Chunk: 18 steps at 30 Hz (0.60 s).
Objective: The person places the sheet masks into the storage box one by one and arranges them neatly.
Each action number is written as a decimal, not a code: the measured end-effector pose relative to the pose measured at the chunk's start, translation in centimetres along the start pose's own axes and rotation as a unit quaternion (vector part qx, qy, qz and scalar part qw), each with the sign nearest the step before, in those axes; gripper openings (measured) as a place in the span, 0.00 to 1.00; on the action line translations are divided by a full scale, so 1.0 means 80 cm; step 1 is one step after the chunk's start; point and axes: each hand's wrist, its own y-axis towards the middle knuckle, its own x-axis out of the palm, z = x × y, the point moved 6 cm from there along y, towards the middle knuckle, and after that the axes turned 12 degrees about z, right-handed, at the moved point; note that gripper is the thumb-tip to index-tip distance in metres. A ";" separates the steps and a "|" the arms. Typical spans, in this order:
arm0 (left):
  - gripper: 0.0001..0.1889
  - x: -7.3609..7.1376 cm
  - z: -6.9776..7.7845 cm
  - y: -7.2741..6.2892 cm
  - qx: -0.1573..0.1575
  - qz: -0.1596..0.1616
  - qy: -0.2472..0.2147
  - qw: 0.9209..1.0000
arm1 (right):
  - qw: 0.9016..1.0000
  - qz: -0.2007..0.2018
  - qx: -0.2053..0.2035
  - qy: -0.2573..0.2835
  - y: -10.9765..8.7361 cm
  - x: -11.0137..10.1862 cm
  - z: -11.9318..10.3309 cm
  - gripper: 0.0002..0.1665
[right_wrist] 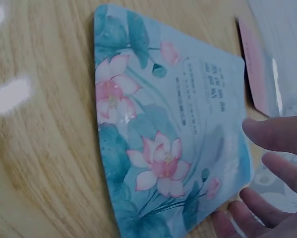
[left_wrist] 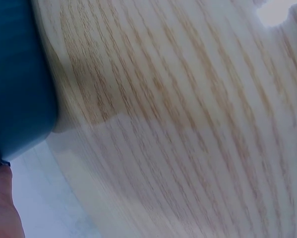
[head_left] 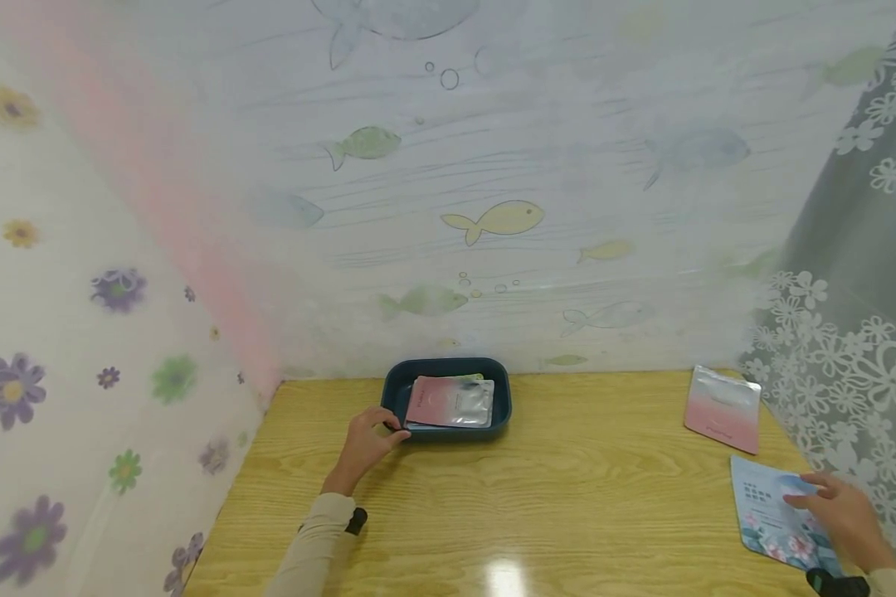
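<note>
A dark blue plastic basket (head_left: 445,434) stands at the back of the table, with a pink-and-silver packet (head_left: 448,402) on top of other packets inside. My left hand (head_left: 369,444) pinches its near-left rim between thumb and fingers; the left wrist view shows that grip at the edge of the basket (left_wrist: 19,74). At the far right, my right hand (head_left: 847,514) is at the right edge of a light blue sheet mask packet (head_left: 769,510) printed with pink lotus flowers. In the right wrist view, its fingers are spread around one edge of the packet (right_wrist: 153,134).
Another pink-and-silver packet (head_left: 723,410) lies on the table behind the blue one. The wood-grain table (head_left: 567,497) meets a fish-patterned wall covering (head_left: 493,274) at the back. A flowered lace curtain (head_left: 859,356) hangs along the right side.
</note>
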 end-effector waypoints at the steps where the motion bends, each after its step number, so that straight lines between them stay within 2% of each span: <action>1: 0.10 0.000 0.000 0.000 -0.001 -0.001 -0.001 1.000 | 1.000 0.010 0.010 -0.003 0.002 0.001 0.005 0.45; 5: 0.10 -0.001 0.001 0.001 -0.003 -0.002 -0.004 1.000 | 0.998 0.042 0.035 -0.002 0.011 0.007 0.016 0.41; 9: 0.10 -0.002 0.001 0.001 -0.011 -0.003 -0.006 1.000 | 0.998 0.056 0.042 -0.007 0.013 0.012 0.015 0.39; 16: 0.10 -0.001 0.001 0.000 -0.012 -0.002 -0.002 1.000 | 0.998 0.044 0.016 0.040 0.004 0.015 0.006 0.36; 18: 0.10 -0.001 0.001 0.000 -0.011 -0.001 -0.003 1.000 | 0.999 0.041 0.005 0.035 0.005 0.015 0.005 0.32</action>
